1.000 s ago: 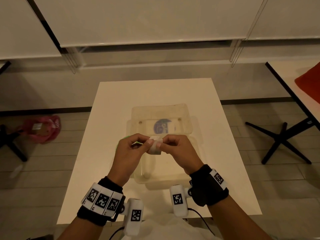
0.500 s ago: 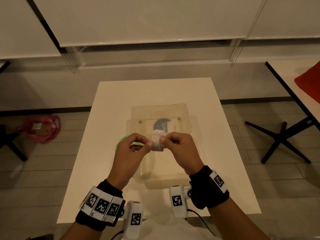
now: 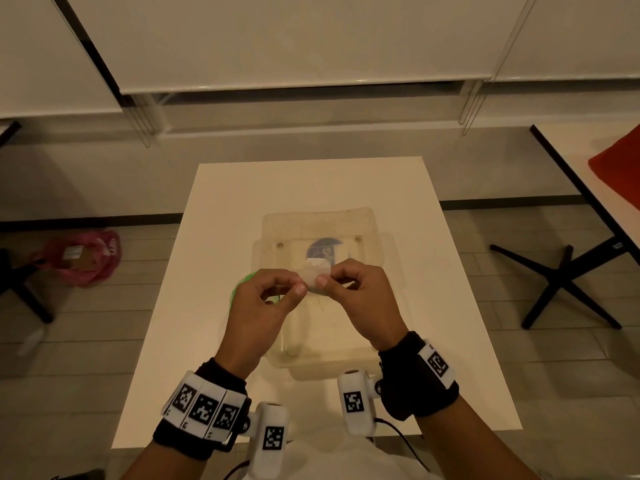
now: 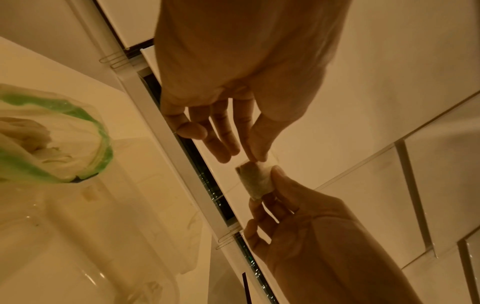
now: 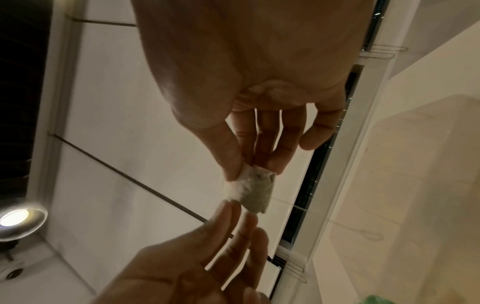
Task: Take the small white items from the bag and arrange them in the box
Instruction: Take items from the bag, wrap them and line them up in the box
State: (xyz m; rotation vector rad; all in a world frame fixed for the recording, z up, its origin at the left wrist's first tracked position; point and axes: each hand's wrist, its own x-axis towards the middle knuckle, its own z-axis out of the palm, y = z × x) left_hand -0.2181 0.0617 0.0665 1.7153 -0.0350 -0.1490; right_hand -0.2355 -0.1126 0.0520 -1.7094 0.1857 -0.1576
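Note:
A small white pouch hangs in the air over the clear plastic box on the white table. My left hand pinches its left edge with thumb and forefinger, and my right hand pinches its right edge. The left wrist view shows the pouch between the left fingertips above and the right thumb below. In the right wrist view the pouch hangs from the right thumb and fingers. The green-rimmed clear bag holding more white items lies left of the box, mostly hidden behind my left hand in the head view.
The box's open lid lies flat behind it. A pink bag sits on the floor to the left. A black chair base and a second table with a red object stand to the right.
Both hands have lifted the pouch a little up and away over the box, and it now stands more upright between the fingertips.

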